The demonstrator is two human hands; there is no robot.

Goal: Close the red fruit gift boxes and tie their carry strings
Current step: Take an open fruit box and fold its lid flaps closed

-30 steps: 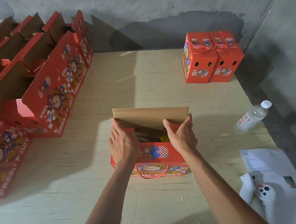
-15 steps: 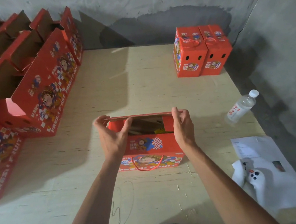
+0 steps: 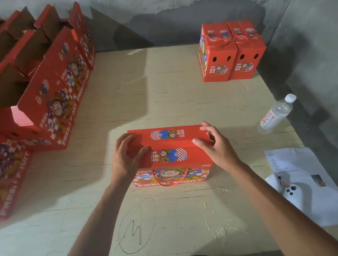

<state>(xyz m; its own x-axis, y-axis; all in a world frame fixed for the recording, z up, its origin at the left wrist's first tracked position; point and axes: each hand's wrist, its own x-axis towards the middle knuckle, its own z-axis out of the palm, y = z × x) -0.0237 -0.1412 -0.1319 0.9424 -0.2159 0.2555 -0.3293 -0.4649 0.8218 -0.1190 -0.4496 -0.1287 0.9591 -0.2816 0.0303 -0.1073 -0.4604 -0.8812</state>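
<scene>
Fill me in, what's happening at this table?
A person is closing a red fruit gift box on the table. The left hand and right hand rest on its folded-down top flaps at either end. Its red carry string hangs loose in front, untied. Two closed, tied boxes stand far right; open boxes wait left.

One closed red box (image 3: 169, 149) at centre, two tied boxes (image 3: 231, 51) at the back, perhaps six open boxes (image 3: 29, 86) crowded left, one water bottle (image 3: 277, 113), one paper sheet (image 3: 308, 184), one white controller (image 3: 297, 194).
</scene>
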